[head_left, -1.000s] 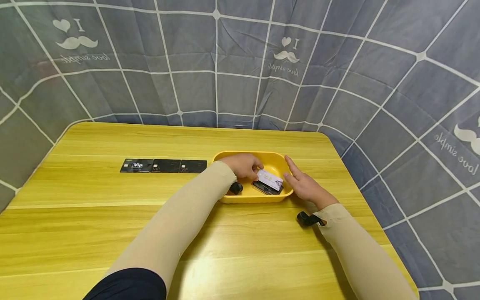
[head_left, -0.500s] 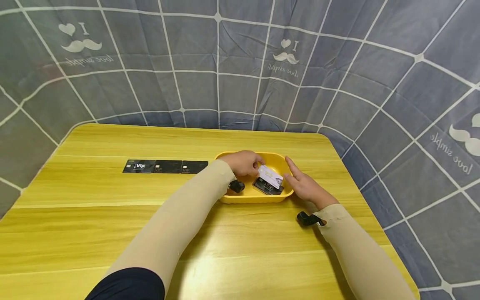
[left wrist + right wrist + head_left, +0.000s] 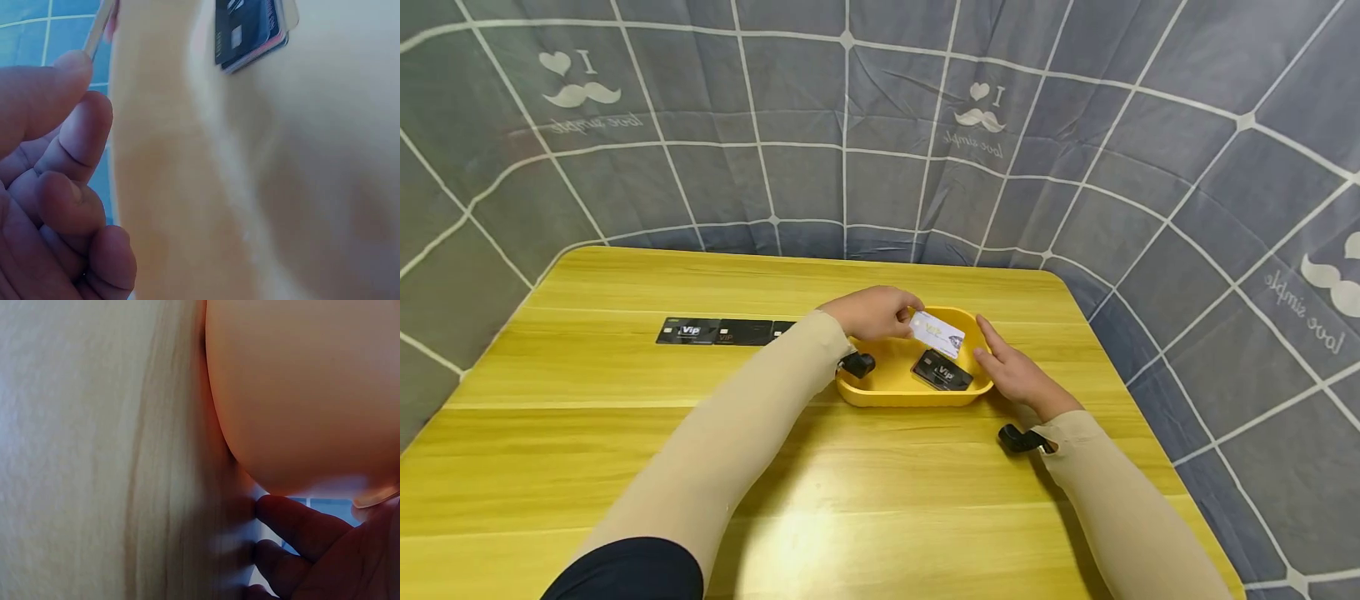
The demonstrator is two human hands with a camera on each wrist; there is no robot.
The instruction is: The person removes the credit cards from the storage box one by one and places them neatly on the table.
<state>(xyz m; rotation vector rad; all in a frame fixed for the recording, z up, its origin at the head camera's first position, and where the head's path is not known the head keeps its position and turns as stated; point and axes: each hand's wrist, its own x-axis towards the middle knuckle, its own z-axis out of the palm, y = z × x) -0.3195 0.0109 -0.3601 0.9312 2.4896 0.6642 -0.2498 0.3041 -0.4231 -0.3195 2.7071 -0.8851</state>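
My left hand [image 3: 874, 313] pinches a white VIP card [image 3: 937, 335] by its left end, just above the yellow plastic basket [image 3: 917, 399]. Seen from the left wrist, the card is an edge-on sliver at the thumb tip, and the other fingers [image 3: 74, 203] are loosely bent. A small stack of cards with a black VIP card [image 3: 943, 372] on top lies in the basket, apart from the held card. My right hand [image 3: 1022, 379] rests against the basket's right end with straight fingers. The right wrist view shows its fingertips [image 3: 294, 519] beside the basket's outer wall [image 3: 300, 406].
On the wooden table [image 3: 865, 483], left of the basket, lies a row of black cards [image 3: 743, 332], set end to end. My left forearm partly covers the rightmost one. A grey checked curtain [image 3: 797, 183] hangs behind the table and along its sides.
The white card has been lifted off the stack, up and slightly left, by my left hand, baring the black card beneath. My right hand stays at the basket; the head view has shifted slightly.
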